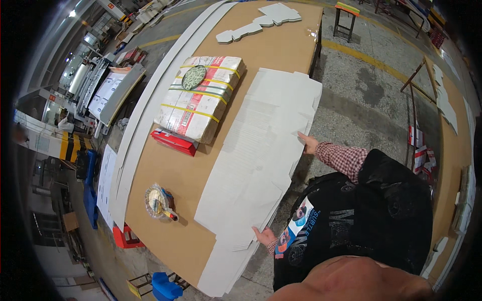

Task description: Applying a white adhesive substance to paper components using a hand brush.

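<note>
On a brown-topped table [163, 173] above workshop concrete [346, 103], white cardboard blanks [251, 163] lie right of a red-printed, yellow-strapped carton [199, 109]; right hand [310, 144] and left hand [265, 236], thumbs spread, touch their right edge, hold unclear.

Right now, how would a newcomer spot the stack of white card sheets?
Find the brown-topped table. Along the wearer's side, by the left hand and right hand, lies the stack of white card sheets. It dwarfs the jagged white pile beyond the strapped carton.
</note>
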